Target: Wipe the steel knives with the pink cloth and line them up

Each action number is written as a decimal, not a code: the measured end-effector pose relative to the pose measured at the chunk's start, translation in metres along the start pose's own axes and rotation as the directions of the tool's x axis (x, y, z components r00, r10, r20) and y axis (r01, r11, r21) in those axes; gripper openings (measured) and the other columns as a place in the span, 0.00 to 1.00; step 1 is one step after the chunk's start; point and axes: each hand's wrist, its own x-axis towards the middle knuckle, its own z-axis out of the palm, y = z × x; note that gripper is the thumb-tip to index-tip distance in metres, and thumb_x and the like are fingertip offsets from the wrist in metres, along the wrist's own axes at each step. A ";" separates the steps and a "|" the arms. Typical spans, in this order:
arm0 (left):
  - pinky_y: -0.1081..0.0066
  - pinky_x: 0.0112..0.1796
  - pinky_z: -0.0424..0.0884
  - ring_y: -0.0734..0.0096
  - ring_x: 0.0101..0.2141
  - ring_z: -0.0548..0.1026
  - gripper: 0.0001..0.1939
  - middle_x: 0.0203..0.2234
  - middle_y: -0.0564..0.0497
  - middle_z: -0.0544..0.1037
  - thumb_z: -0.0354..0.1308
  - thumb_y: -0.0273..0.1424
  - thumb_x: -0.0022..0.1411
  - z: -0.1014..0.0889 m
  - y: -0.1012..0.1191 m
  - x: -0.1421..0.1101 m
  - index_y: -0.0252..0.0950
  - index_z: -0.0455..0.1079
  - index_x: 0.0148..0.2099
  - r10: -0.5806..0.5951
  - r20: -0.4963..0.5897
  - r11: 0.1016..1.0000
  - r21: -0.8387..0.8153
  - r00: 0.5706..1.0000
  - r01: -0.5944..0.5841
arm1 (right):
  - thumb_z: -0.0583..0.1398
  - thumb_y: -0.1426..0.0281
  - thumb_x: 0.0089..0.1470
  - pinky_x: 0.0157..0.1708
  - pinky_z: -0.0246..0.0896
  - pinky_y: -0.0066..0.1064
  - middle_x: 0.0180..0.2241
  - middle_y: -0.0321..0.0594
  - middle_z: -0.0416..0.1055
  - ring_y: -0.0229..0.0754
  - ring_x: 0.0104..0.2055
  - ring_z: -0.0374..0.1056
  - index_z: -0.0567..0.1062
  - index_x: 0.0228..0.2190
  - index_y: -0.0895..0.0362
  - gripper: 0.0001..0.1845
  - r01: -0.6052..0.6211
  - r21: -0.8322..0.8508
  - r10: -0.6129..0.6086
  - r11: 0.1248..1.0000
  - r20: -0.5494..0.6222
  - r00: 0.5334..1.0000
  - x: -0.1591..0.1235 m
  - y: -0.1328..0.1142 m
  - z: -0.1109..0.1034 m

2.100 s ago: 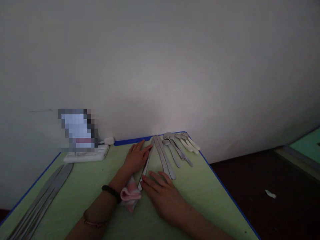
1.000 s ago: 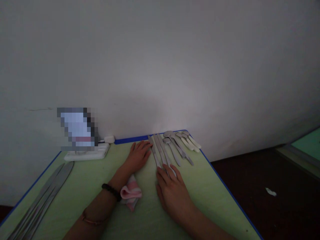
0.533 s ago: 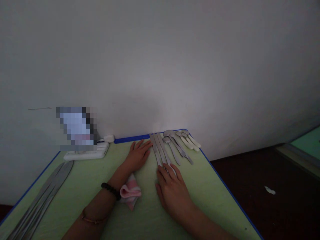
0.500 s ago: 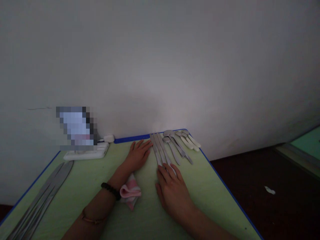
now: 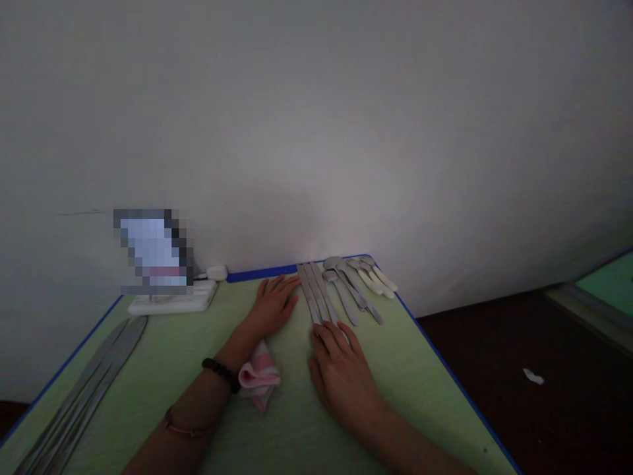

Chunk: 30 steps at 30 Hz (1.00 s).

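Observation:
Three flat metal strips of cutlery (image 5: 317,293) lie side by side, upper ends toward the wall. My right hand (image 5: 349,376) rests palm down over their near ends, fingers stretched out and thumb apart; it hides those ends, so their kind is unclear. My left hand (image 5: 271,307) lies on the table with fingers extended, its fingertips at the left edge of the strips near the top. Just right of them are several metal spoons (image 5: 340,290) and some spoons with white handles (image 5: 378,278). A folded pink-and-white cloth (image 5: 261,376) sits beside my left wrist.
Several long metal knives (image 5: 93,389) lie along the left side of the green table (image 5: 163,369). Behind them, a blurred-out screen (image 5: 153,247) leans on a white base (image 5: 173,300) near a white plug (image 5: 216,272). A wall (image 5: 316,132) borders the back.
The view has shifted very slightly. Both hands stay in nearly the same places, and the cutlery and the cloth have not visibly moved.

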 end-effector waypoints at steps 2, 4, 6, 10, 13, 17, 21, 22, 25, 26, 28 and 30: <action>0.50 0.59 0.45 0.59 0.59 0.56 0.22 0.58 0.47 0.63 0.45 0.30 0.63 -0.001 -0.002 0.001 0.37 0.59 0.58 -0.023 -0.007 0.998 -0.052 1.000 0.023 | 0.54 0.71 0.55 0.57 0.48 0.44 0.50 0.46 0.68 0.47 0.54 0.59 0.69 0.48 0.61 0.18 0.007 0.026 -0.006 1.000 -0.019 1.000 0.003 0.000 -0.002; 0.52 0.59 0.47 0.61 0.59 0.58 0.23 0.58 0.44 0.63 0.44 0.28 0.62 -0.005 -0.004 0.002 0.34 0.58 0.59 -0.044 -0.005 0.996 -0.076 0.999 0.043 | 0.53 0.71 0.55 0.57 0.49 0.44 0.50 0.46 0.68 0.46 0.54 0.59 0.68 0.48 0.61 0.19 0.045 0.063 -0.043 0.997 -0.030 0.999 0.006 -0.002 -0.004; 0.56 0.59 0.50 0.64 0.58 0.59 0.23 0.58 0.44 0.64 0.43 0.27 0.62 -0.013 -0.006 0.001 0.33 0.57 0.59 -0.046 0.017 0.995 -0.091 0.999 0.047 | 0.53 0.72 0.55 0.57 0.50 0.45 0.50 0.45 0.68 0.45 0.54 0.59 0.68 0.49 0.59 0.19 0.109 0.114 -0.104 0.988 -0.041 0.994 0.008 -0.007 -0.007; 0.68 0.56 0.59 0.71 0.56 0.63 0.24 0.57 0.47 0.65 0.43 0.26 0.60 -0.041 -0.012 -0.021 0.34 0.58 0.59 -0.044 0.100 0.994 -0.097 0.994 0.054 | 0.53 0.72 0.55 0.54 0.57 0.44 0.51 0.47 0.66 0.45 0.54 0.60 0.64 0.52 0.56 0.21 0.243 0.188 -0.234 0.952 -0.067 0.970 0.007 -0.024 -0.010; 0.72 0.54 0.61 0.72 0.54 0.66 0.23 0.55 0.49 0.68 0.46 0.26 0.59 -0.065 -0.020 -0.054 0.35 0.61 0.57 -0.059 0.163 0.996 -0.062 0.985 0.070 | 0.53 0.72 0.55 0.52 0.60 0.42 0.54 0.47 0.63 0.46 0.55 0.59 0.60 0.55 0.55 0.26 0.318 0.198 -0.316 0.927 -0.041 0.948 0.003 -0.038 -0.008; 0.72 0.53 0.62 0.68 0.52 0.68 0.19 0.52 0.46 0.71 0.49 0.29 0.60 -0.099 -0.037 -0.100 0.34 0.65 0.53 -0.137 0.167 0.991 0.026 0.976 0.134 | 0.53 0.73 0.54 0.52 0.59 0.41 0.53 0.46 0.65 0.45 0.54 0.60 0.62 0.55 0.56 0.25 0.338 0.229 -0.355 0.913 0.036 0.934 0.005 -0.058 0.000; 0.60 0.46 0.68 0.57 0.46 0.72 0.17 0.46 0.37 0.73 0.46 0.31 0.62 -0.123 -0.054 -0.134 0.29 0.66 0.49 -0.320 0.078 0.939 0.158 0.944 0.305 | 0.54 0.72 0.53 0.51 0.60 0.42 0.49 0.47 0.67 0.46 0.50 0.61 0.66 0.51 0.58 0.22 0.289 0.246 -0.306 0.925 0.030 0.952 0.024 -0.079 0.014; 0.58 0.46 0.67 0.54 0.46 0.72 0.17 0.46 0.35 0.72 0.44 0.30 0.62 -0.124 -0.056 -0.143 0.27 0.66 0.49 -0.361 0.045 0.917 0.196 0.932 0.346 | 0.54 0.71 0.54 0.50 0.60 0.42 0.48 0.47 0.67 0.46 0.49 0.61 0.66 0.50 0.58 0.21 0.284 0.252 -0.299 0.925 0.025 0.954 0.030 -0.084 0.018; 0.51 0.50 0.61 0.47 0.51 0.67 0.19 0.49 0.32 0.69 0.42 0.29 0.63 -0.110 -0.058 -0.173 0.26 0.64 0.52 -0.415 -0.115 0.825 0.371 0.902 0.427 | 0.55 0.72 0.53 0.47 0.62 0.41 0.44 0.47 0.68 0.46 0.46 0.61 0.69 0.45 0.58 0.17 0.271 0.259 -0.276 0.927 -0.014 0.961 0.047 -0.096 0.029; 0.52 0.52 0.60 0.47 0.54 0.64 0.21 0.53 0.34 0.67 0.44 0.32 0.63 -0.102 -0.056 -0.184 0.28 0.64 0.54 -0.396 -0.168 0.791 0.437 0.903 0.428 | 0.55 0.72 0.52 0.47 0.62 0.40 0.43 0.47 0.68 0.46 0.46 0.62 0.70 0.44 0.58 0.16 0.268 0.256 -0.271 0.929 -0.026 0.962 0.051 -0.099 0.032; 0.54 0.54 0.57 0.49 0.57 0.61 0.25 0.56 0.36 0.64 0.43 0.39 0.64 -0.084 -0.053 -0.203 0.30 0.61 0.58 -0.364 -0.205 0.762 0.495 0.909 0.417 | 0.56 0.73 0.52 0.46 0.62 0.40 0.43 0.46 0.68 0.46 0.45 0.62 0.70 0.44 0.57 0.15 0.264 0.254 -0.263 0.930 -0.039 0.964 0.056 -0.101 0.036; 0.53 0.55 0.56 0.48 0.58 0.58 0.29 0.58 0.37 0.61 0.42 0.43 0.64 -0.073 -0.050 -0.214 0.30 0.58 0.60 -0.385 -0.194 0.757 0.493 0.903 0.429 | 0.56 0.73 0.51 0.46 0.61 0.40 0.43 0.45 0.68 0.46 0.45 0.62 0.69 0.44 0.57 0.16 0.264 0.262 -0.261 0.928 -0.046 0.964 0.058 -0.101 0.038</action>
